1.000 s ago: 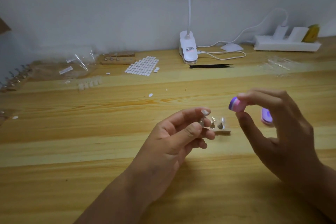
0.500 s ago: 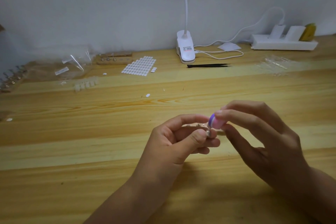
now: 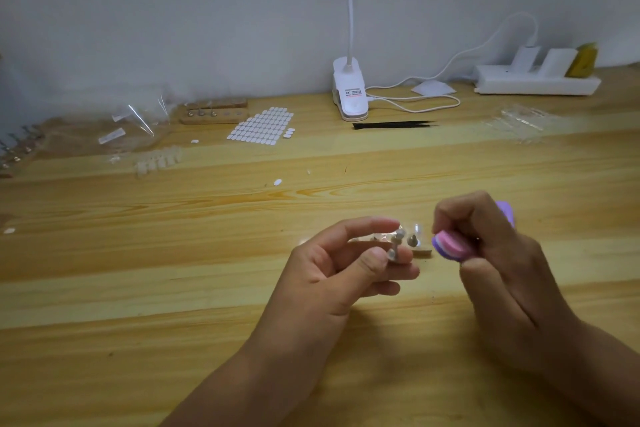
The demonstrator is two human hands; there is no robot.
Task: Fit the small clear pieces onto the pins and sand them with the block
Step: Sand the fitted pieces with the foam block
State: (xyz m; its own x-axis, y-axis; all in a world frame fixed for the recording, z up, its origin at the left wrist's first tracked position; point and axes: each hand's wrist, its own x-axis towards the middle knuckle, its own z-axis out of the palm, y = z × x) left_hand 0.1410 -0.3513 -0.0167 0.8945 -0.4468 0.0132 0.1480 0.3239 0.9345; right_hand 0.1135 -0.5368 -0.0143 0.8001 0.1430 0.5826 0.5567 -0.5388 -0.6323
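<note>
The wooden worktop (image 3: 173, 253) carries everything. Both hands are raised just above its middle.

The left hand (image 3: 346, 263) pinches a small metal pin (image 3: 396, 248) between the thumb and curled fingers, with the forefinger stretched over its top. The right hand (image 3: 491, 253) grips the pink-and-purple sanding block (image 3: 450, 245) between its thumb and fingertips. The block's end faces the pin, close to it but apart.

The block looks like layered foam: light, a little springy, and rough enough not to slip. It is best held by its sides so that the abrasive face stays free.

Just behind the hands, a small wooden pin holder (image 3: 421, 251) stands on the worktop with another pin in it.

The held pin is stiff and tiny, so it should be gripped low on the stem. A clear piece (image 3: 401, 231) seems to glint at its top, though it is too small to be sure. It is probably thin, slick plastic that could pop off, so light strokes are advisable.
</note>
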